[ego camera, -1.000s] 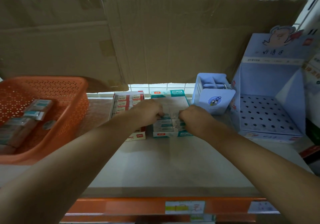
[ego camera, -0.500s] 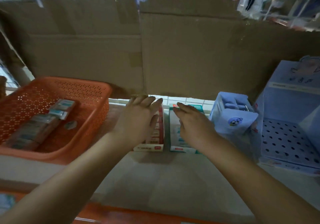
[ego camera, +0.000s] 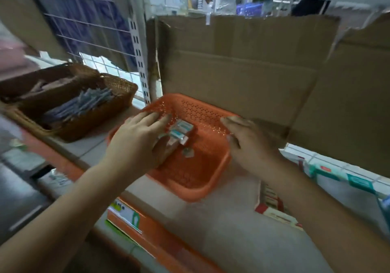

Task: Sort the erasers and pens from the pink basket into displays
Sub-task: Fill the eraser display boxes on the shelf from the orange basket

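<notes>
The perforated pink-orange basket [ego camera: 198, 173] sits on the shelf in the middle of the head view. Inside it lie wrapped erasers [ego camera: 181, 130] with teal labels and a small loose piece [ego camera: 188, 152]. My left hand [ego camera: 137, 139] reaches into the basket from the left, fingers spread over the erasers; whether it grips any is hidden. My right hand [ego camera: 249, 144] hovers over the basket's right rim, fingers apart and holding nothing. The red eraser display box [ego camera: 274, 207] and the teal one [ego camera: 337, 175] stand at the right, partly behind my right forearm.
A brown wicker basket [ego camera: 101, 112] with grey packets stands on the shelf to the left. Cardboard sheets [ego camera: 242, 78] line the back. A white slotted upright [ego camera: 138, 57] rises behind the basket. The orange shelf edge [ego camera: 147, 230] carries price labels.
Both hands left the eraser display boxes and moved left to the basket. My view swung left, so the boxes now sit at the right edge and the blue displays are out of sight.
</notes>
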